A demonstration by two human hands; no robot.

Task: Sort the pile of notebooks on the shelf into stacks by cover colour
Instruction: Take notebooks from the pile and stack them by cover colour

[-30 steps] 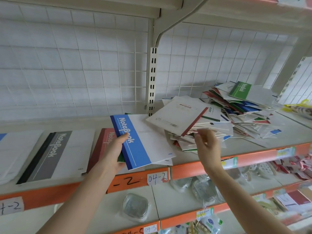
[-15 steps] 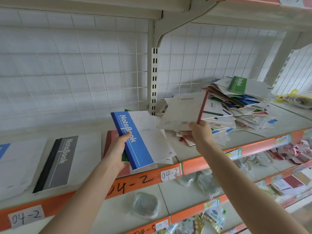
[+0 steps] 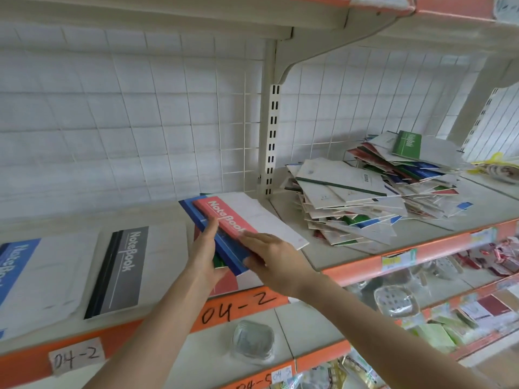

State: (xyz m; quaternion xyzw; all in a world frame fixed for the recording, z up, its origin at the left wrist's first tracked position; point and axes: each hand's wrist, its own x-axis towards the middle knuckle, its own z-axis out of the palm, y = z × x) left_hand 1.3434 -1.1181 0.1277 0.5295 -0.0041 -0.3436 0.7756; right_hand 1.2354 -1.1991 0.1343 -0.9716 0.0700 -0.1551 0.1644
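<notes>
My left hand (image 3: 205,254) grips a blue notebook (image 3: 224,248) by its left edge, thumb on top, with a green one just showing beneath it. A red notebook (image 3: 224,217) lies face up on the blue one. My right hand (image 3: 276,258) holds it at the near end, fingers laid over its cover. Both hands hover above a red stack (image 3: 226,283) on the shelf. To the left lie a grey stack (image 3: 123,268) and a blue stack (image 3: 16,265). The mixed pile (image 3: 359,203) sits to the right, topped by a green notebook (image 3: 407,144).
A slotted white upright (image 3: 271,136) divides the shelf, with wire grid behind it. The orange shelf edge (image 3: 435,248) carries labels reading 04-2. Clear packaged goods (image 3: 252,341) lie on the lower shelf. A yellow-trimmed packet (image 3: 502,169) sits at the far right.
My right hand lifted a red-spined notebook off the pile, turned it face up and carried it left onto the blue notebook in my left hand. The view has shifted right.
</notes>
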